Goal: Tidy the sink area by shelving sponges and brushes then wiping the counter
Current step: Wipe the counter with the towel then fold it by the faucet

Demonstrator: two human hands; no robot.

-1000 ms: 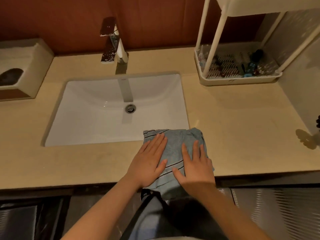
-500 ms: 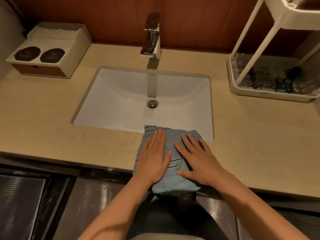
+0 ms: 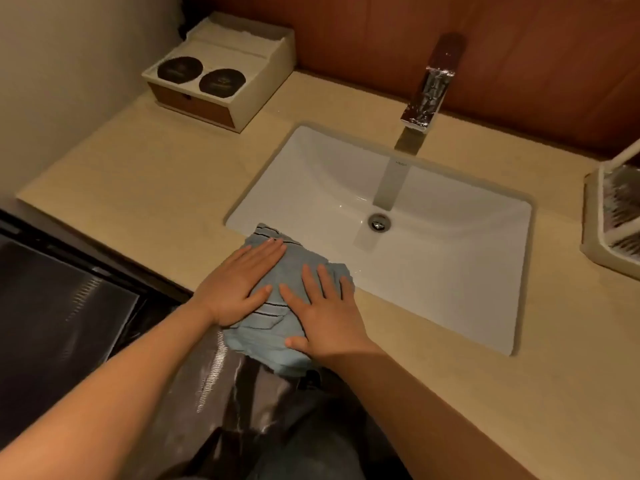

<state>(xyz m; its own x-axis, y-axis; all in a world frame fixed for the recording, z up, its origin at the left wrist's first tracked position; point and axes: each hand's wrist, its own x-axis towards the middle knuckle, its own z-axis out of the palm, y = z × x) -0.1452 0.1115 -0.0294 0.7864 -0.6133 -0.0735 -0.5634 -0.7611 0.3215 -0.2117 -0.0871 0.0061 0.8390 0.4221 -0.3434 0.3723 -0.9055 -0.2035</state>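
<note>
A light blue cloth with dark stripes (image 3: 298,268) lies on the beige counter (image 3: 152,188) at its front edge, just before the white sink (image 3: 450,258). Part of the cloth hangs over the counter's front edge. My left hand (image 3: 239,282) presses flat on the cloth's left half, fingers straight. My right hand (image 3: 329,313) presses flat on its right half, fingers spread. At the far right stands the white rack's bottom tray (image 3: 595,244), with brush bristles showing inside.
A chrome tap (image 3: 429,95) rises behind the sink. A cream box with two dark round lids (image 3: 221,71) sits at the back left corner against the wall. Dark cabinet fronts (image 3: 62,306) run below the counter's front edge.
Both hands have slid the cloth leftward along the counter's front edge, from the sink's right corner toward its left corner. My view has swung left, so the rack has moved almost out of frame.
</note>
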